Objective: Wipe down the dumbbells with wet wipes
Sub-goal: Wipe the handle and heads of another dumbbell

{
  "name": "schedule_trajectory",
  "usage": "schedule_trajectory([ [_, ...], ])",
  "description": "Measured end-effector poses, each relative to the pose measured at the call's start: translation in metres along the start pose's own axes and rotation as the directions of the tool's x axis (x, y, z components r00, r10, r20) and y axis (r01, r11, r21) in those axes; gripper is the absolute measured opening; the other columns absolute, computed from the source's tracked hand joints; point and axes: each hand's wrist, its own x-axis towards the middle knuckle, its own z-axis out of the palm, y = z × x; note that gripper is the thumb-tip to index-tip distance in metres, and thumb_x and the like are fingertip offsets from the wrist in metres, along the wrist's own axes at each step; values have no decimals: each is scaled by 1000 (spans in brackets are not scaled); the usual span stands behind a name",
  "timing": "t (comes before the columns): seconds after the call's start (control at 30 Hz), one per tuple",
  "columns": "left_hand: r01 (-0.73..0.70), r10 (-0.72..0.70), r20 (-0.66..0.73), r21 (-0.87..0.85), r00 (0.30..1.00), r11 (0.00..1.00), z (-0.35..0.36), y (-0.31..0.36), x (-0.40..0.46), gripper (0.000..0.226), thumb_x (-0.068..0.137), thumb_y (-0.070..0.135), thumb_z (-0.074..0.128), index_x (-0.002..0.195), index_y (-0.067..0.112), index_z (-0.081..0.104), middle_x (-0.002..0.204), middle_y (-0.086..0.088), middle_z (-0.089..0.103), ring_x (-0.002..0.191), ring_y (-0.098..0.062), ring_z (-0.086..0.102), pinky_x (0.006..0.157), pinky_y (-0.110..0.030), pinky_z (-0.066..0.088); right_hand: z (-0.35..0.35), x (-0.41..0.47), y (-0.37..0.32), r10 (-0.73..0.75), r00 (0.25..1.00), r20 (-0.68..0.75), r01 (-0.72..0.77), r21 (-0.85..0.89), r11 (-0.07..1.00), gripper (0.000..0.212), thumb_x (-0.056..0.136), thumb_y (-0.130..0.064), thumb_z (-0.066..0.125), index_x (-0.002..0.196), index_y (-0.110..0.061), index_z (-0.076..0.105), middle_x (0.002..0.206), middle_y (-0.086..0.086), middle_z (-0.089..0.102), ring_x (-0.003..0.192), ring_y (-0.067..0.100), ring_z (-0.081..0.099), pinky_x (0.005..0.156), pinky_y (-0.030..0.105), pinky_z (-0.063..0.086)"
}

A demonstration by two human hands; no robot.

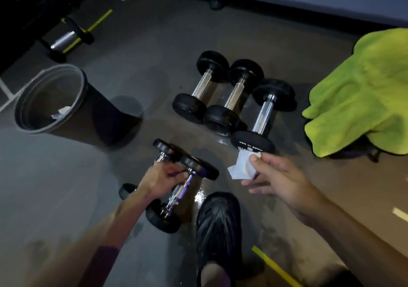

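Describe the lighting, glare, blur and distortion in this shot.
Head view: dim overall, top left nearly black; bright glare on the wet floor by the black shoe and on the chrome handles of the three dumbbells; the bin casts a soft shadow to its right; wide-angle bending at the edges; both forearms and the green towel look smeared; the wipe reads clearly.

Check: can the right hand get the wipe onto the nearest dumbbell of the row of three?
Probably yes. The right hand pinches the wipe just short of that dumbbell, whose near end faces it with nothing between.
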Motion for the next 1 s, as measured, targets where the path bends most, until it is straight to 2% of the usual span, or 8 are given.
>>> schedule_trajectory([
  [0.1,-1,34,138,-234,990,972,11,1,11,8,93,26,79,86,26,77,77,12,79,73,-4,70,75,-21,57,4,-11,8,-3,1000,11,4,-78,997,37,103,-32,56,105,4,65,102,29,68,87,22,77,89,49,59],
  [0.27,39,30,169,-392,985,919,20,-5,18,9,98,20,73,90,16,74,78,10,77,70,-2,66,72,-20,54,-2,-18,6,-36,999,-18,33,-145,989,26,104,-28,54,85,-20,69,77,-4,71,77,13,74,79,38,56],
  [0.4,69,18,185,-453,983,889,29,-5,14,16,99,25,72,88,13,71,75,3,72,68,-10,63,68,-25,50,-9,-19,6,-36,999,-40,29,-162,986,27,104,-30,54,91,-12,70,80,0,70,77,12,74,83,42,58],
  [0.53,28,29,104,-503,994,864,32,5,0,7,102,5,63,97,4,69,75,2,74,70,-12,68,68,-24,54,-22,-29,-1,-68,993,-93,54,-139,989,25,103,-26,56,96,-9,72,83,6,75,82,19,77,84,43,60],
  [0.7,-184,146,-111,-607,983,773,-6,61,-27,14,91,-17,65,95,-4,61,70,-1,74,63,-9,67,59,-18,53,-55,-57,-18,-141,969,-203,135,-44,990,21,103,-21,56,101,-14,76,94,6,79,85,20,77,76,28,62],
  [0.8,-415,319,-267,-639,909,648,-38,128,-45,24,84,7,76,89,-8,59,64,-12,69,53,-20,61,51,-25,51,-71,-71,-21,-196,929,-314,223,53,973,20,100,-16,58,99,-9,77,92,13,78,86,29,77,73,27,62],
  [0.87,-524,419,-328,-649,847,551,-56,186,-56,33,81,6,82,86,-13,55,58,-20,63,48,-25,59,47,-28,50,-84,-80,-31,-244,889,-387,289,62,955,19,98,-14,59,96,-8,77,89,14,78,83,27,77,70,24,61],
  [1.0,-705,537,-484,-616,691,351,-79,307,-67,19,83,4,79,96,-6,69,74,0,78,67,-7,71,65,-22,59,-119,-97,-58,-362,766,-532,445,32,895,20,92,-24,61,94,-14,79,91,12,79,83,26,76,70,23,60],
])
